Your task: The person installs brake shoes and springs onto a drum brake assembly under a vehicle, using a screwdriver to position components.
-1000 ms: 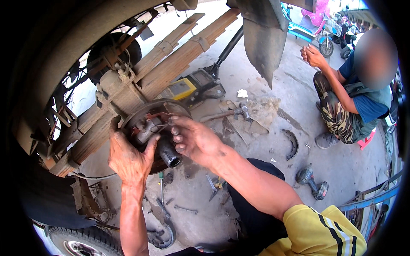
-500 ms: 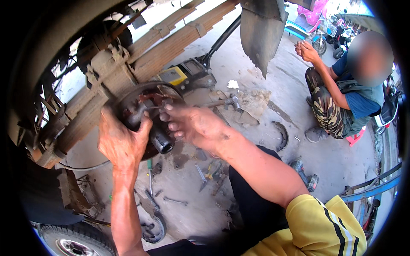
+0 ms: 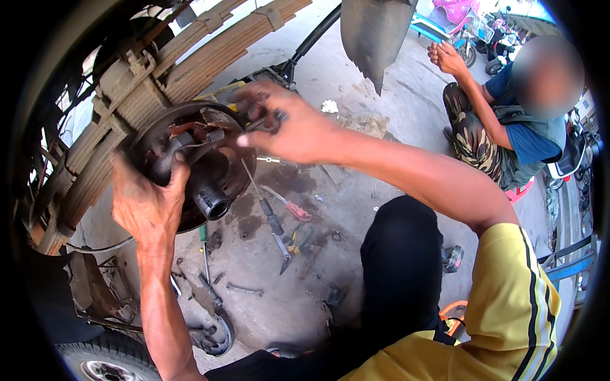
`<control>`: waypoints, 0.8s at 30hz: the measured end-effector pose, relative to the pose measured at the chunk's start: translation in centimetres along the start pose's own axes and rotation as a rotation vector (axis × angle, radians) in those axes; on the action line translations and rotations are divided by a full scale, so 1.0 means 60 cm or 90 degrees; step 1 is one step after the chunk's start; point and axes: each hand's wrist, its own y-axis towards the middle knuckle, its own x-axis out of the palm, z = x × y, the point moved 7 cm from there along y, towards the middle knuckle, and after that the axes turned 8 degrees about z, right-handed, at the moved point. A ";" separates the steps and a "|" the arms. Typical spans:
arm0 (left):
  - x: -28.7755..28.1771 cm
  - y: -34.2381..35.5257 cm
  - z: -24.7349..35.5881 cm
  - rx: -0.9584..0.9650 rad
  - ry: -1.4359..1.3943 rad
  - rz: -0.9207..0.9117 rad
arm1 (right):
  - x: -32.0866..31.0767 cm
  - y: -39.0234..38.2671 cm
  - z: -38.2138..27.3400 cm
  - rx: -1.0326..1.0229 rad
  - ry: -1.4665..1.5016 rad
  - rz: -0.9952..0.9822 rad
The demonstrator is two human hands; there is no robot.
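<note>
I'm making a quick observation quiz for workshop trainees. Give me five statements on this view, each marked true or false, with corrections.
1. The left hand is at the brake assembly. True.

2. The right hand rests on the ground. False: the right hand is raised, beside the brake assembly.

3. A green-handled screwdriver lies on the ground. True.

4. The coil spring lies beside the black-clad knee. False: the coil spring is at the brake assembly, between the two hands.

5. The nearby person wears camouflage trousers. True.
</note>
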 end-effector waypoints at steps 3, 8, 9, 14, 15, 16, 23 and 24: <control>0.003 0.000 0.004 0.008 0.012 -0.004 | 0.022 0.002 -0.004 -0.249 -0.094 0.013; 0.003 0.000 0.003 0.018 -0.030 0.046 | 0.062 0.020 0.021 -0.423 -0.062 0.055; -0.001 0.001 0.008 0.022 -0.036 0.056 | 0.065 0.023 0.021 -0.447 -0.038 0.078; -0.003 0.000 0.004 0.018 -0.044 0.060 | 0.079 0.020 0.012 -0.538 -0.048 0.090; 0.002 -0.003 -0.001 0.019 -0.056 0.055 | 0.079 0.019 0.009 -0.563 -0.041 0.093; 0.000 -0.002 0.002 0.030 -0.074 0.061 | 0.080 0.020 0.006 -0.586 -0.028 0.099; -0.001 -0.002 -0.004 0.075 -0.072 0.072 | 0.091 0.037 -0.002 -0.659 0.059 0.084; -0.003 -0.002 -0.006 0.080 -0.072 0.075 | 0.091 0.037 -0.006 -0.663 0.066 0.088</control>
